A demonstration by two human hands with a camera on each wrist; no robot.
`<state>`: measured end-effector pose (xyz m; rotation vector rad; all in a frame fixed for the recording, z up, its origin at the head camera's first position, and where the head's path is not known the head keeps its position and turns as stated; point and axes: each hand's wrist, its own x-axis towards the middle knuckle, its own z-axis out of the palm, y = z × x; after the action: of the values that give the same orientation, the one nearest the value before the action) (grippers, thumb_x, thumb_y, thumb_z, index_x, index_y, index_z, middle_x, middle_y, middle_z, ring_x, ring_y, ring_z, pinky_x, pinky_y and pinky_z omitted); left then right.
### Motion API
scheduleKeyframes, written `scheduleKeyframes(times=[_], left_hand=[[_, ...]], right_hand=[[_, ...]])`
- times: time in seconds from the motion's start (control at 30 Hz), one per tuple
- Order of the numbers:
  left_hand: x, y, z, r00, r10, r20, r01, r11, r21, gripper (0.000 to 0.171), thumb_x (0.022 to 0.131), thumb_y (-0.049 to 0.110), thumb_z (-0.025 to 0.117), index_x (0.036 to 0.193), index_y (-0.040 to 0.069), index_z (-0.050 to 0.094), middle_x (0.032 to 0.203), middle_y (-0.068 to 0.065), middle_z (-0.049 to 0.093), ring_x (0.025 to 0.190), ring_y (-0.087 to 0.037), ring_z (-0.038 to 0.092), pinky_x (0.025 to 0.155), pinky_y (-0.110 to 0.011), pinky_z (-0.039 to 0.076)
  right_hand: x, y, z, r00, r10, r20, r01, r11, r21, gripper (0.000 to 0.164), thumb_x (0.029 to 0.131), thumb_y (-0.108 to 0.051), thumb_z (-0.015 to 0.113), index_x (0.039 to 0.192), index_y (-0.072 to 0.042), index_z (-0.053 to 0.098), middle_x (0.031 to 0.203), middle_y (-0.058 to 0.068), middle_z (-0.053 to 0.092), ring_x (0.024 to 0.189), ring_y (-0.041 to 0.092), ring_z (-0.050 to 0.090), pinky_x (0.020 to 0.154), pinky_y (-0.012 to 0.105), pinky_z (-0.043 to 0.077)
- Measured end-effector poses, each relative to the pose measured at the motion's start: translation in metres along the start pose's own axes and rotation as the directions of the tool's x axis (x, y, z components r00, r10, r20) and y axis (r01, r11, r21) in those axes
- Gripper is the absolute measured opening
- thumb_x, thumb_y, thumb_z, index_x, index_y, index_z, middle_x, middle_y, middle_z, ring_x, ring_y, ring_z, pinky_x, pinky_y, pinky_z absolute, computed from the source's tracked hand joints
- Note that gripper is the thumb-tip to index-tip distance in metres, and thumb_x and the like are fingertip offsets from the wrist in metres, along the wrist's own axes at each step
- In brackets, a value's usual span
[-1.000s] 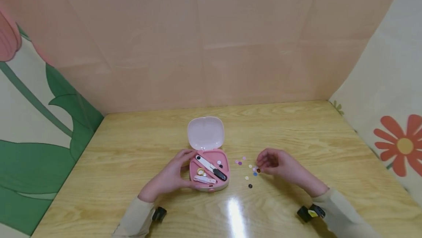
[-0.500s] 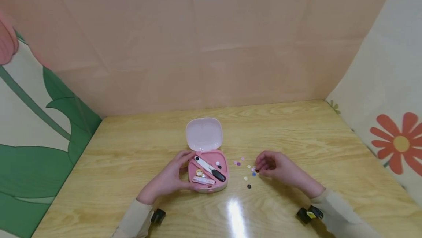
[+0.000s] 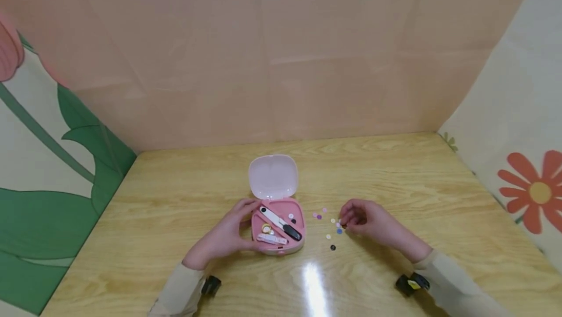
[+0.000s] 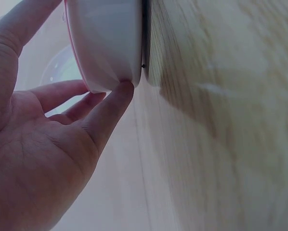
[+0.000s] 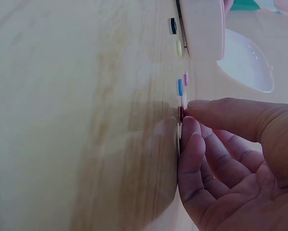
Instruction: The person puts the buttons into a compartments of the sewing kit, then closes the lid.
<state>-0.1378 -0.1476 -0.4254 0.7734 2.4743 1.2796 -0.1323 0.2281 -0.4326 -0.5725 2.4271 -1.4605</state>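
Head view: left hand grips pink box at its left side, thumb at front, fingers behind. Box sits on wooden table, lid open at back; white-and-black tool lies slantwise inside. Right wrist view: right hand, well apart from box, pinches dark red button at table surface between thumb and fingertip. Blue button lies near.

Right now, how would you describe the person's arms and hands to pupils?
The left sleeve and right sleeve are light beige. The left hand and right hand wear no gloves. A black device sits at each wrist, the right one showing yellow.
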Motion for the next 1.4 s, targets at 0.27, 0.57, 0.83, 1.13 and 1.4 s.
scheduleKeyframes(times=[0.27,0.57,0.83,1.13,1.4], left_hand=[[0.0014,0.0016,-0.0019,1.000,-0.004,-0.001,0.004,1.000,0.023,0.100,0.064,0.044,0.086,0.147,0.014,0.038,0.142,0.006,0.036,0.131,-0.014,0.036,0.110,-0.034,0.032],[0.0019,0.0042,-0.0034,1.000,-0.009,0.001,0.009,1.000,0.013,0.100,0.064,0.043,0.086,0.147,0.013,0.039,0.141,0.005,0.037,0.131,-0.014,0.036,0.110,-0.035,0.032],[0.0007,0.0021,-0.0016,1.000,0.002,0.002,-0.002,1.000,0.027,0.098,0.066,0.044,0.085,0.146,0.012,0.040,0.140,0.005,0.037,0.131,-0.016,0.037,0.111,-0.038,0.031],[0.0001,0.0019,-0.0005,1.000,0.022,-0.014,-0.022,0.999,0.043,0.100,0.064,0.045,0.085,0.146,0.010,0.039,0.140,0.004,0.038,0.131,-0.017,0.037,0.111,-0.040,0.030],[0.0002,0.0013,-0.0003,1.000,0.005,-0.001,-0.005,1.000,0.017,0.097,0.066,0.043,0.085,0.146,0.012,0.039,0.140,0.004,0.037,0.131,-0.018,0.037,0.111,-0.039,0.032]], right_hand=[[0.0036,-0.0010,0.0011,0.999,-0.011,-0.036,0.009,0.999,-0.048,0.026,0.077,0.013,0.068,0.098,0.002,0.060,0.088,0.013,0.064,0.078,0.024,0.061,0.064,0.026,0.054],[0.0062,-0.0033,0.0025,0.998,-0.012,-0.064,0.006,0.995,-0.102,0.026,0.075,0.011,0.072,0.097,0.000,0.061,0.086,0.009,0.063,0.078,0.020,0.059,0.065,0.026,0.054],[0.0074,-0.0006,0.0033,0.998,0.004,-0.060,-0.012,0.991,-0.134,0.026,0.074,0.011,0.073,0.094,0.000,0.061,0.084,0.008,0.062,0.077,0.020,0.059,0.065,0.025,0.055],[0.0087,-0.0001,0.0033,0.998,0.000,-0.063,-0.010,0.987,-0.160,0.026,0.074,0.011,0.073,0.093,-0.002,0.061,0.082,0.006,0.062,0.075,0.018,0.059,0.063,0.025,0.054],[0.0080,-0.0010,0.0039,0.998,0.002,-0.061,-0.013,0.985,-0.175,0.024,0.075,0.013,0.070,0.091,-0.003,0.061,0.082,0.006,0.061,0.076,0.018,0.058,0.064,0.024,0.053]])
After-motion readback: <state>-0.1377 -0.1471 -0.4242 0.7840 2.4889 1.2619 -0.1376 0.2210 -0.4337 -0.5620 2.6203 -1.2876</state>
